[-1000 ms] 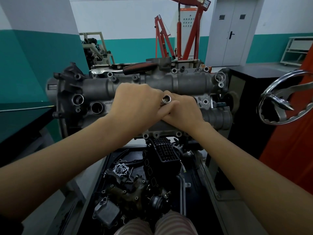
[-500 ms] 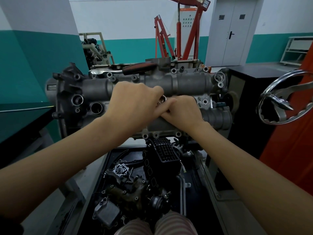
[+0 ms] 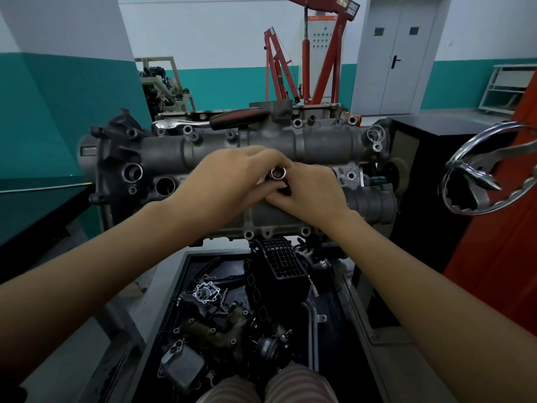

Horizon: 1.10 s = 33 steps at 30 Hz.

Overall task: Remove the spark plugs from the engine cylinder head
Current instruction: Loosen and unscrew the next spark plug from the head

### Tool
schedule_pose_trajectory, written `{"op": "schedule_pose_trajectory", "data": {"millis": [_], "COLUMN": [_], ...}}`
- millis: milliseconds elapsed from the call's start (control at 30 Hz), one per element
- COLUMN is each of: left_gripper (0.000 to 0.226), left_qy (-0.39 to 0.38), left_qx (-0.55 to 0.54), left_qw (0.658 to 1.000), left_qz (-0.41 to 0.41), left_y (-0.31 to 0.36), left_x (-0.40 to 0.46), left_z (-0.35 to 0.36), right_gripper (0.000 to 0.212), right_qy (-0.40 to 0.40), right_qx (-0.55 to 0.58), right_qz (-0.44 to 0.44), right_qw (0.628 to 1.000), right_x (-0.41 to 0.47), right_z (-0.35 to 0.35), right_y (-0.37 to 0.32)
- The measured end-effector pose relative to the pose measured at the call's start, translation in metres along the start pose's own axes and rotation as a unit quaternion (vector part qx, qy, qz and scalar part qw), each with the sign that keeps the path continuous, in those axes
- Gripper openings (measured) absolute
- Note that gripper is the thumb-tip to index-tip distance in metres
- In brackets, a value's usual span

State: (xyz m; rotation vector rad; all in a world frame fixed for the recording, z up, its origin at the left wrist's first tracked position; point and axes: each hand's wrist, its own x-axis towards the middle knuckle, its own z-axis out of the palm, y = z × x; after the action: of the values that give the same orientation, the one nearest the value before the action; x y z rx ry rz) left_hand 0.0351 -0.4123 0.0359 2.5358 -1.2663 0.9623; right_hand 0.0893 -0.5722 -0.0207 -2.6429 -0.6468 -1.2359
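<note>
Over the middle of the cylinder head (image 3: 305,144), the left hand (image 3: 232,181) and right hand (image 3: 308,193) meet, fingers curled round a chrome socket (image 3: 278,173) whose open end faces up toward the camera, its long axis dropping into the plug well; the spark plugs stay hidden.

two hands (image 3: 232,181) (image 3: 308,190) — one socket (image 3: 278,173)

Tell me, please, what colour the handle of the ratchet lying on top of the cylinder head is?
Black with red accents; the ratchet handle shows best in the head view.
</note>
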Motion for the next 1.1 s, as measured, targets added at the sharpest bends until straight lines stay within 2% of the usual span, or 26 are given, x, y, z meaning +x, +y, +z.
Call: {"op": "schedule_pose_trajectory", "data": {"millis": [33,133,267,333,400,467,533,633,733,867,967,1100], "left_gripper": [0.022,0.038,0.043,0.047,0.045,0.033,0.022,0.011,0.030,0.051,0.049,0.031], "left_qy": [0.012,0.005,-0.006,-0.003,-0.010,-0.013,-0.026,-0.022,-0.042,-0.067,-0.049,-0.038], "left_qx": [0.009,0.074,0.139,0.163,0.211,0.242,0.243,0.254,0.244,0.313,0.310,0.295], "left_qw": [1.000,0.996,0.990,0.986,0.977,0.970,0.969,0.966,0.967,0.945,0.946,0.952], "left_qz": [-0.014,-0.047,-0.027,-0.021,-0.011,-0.007,-0.023,-0.041,-0.064,-0.073,-0.082,-0.077], "left_y": [0.000,0.001,0.008,0.013,0.017,0.020,0.023,0.021,0.016,0.019,0.022,0.026], "left_x": [0.002,0.009,0.008,0.005,0.004,0.004,0.008,0.015,0.019,0.020,0.016,0.010], "left_z": [-0.002,-0.006,-0.006,-0.006,-0.007,-0.007,-0.006,-0.004,-0.004,-0.002,-0.001,-0.001], "right_gripper": [0.028,0.034,0.033,0.029,0.038,0.033,0.027,0.030,0.041,0.047,0.046,0.066], "right_qy": [-0.009,0.033,0.050,0.025,-0.005,-0.002,-0.013,-0.028,0.000,0.016,0.020,0.005], "right_qx": [-0.006,0.019,0.012,-0.018,-0.029,-0.004,0.007,0.004,0.029,-0.004,0.006,0.004], "right_qz": [0.000,-0.017,-0.042,-0.032,-0.022,-0.019,-0.016,-0.016,-0.011,-0.027,-0.027,-0.025], "right_qw": [1.000,0.999,0.998,0.999,0.999,1.000,1.000,0.999,1.000,1.000,0.999,1.000], "right_x": [0.000,-0.001,-0.002,-0.001,-0.001,-0.002,-0.002,-0.001,-0.002,-0.003,-0.002,-0.001], "right_z": [0.000,-0.002,0.000,0.001,0.002,0.003,0.001,0.000,-0.003,-0.001,-0.002,-0.002], "right_y": [0.001,0.000,-0.002,0.001,0.001,0.001,0.002,0.001,-0.001,0.000,-0.001,-0.001]}}
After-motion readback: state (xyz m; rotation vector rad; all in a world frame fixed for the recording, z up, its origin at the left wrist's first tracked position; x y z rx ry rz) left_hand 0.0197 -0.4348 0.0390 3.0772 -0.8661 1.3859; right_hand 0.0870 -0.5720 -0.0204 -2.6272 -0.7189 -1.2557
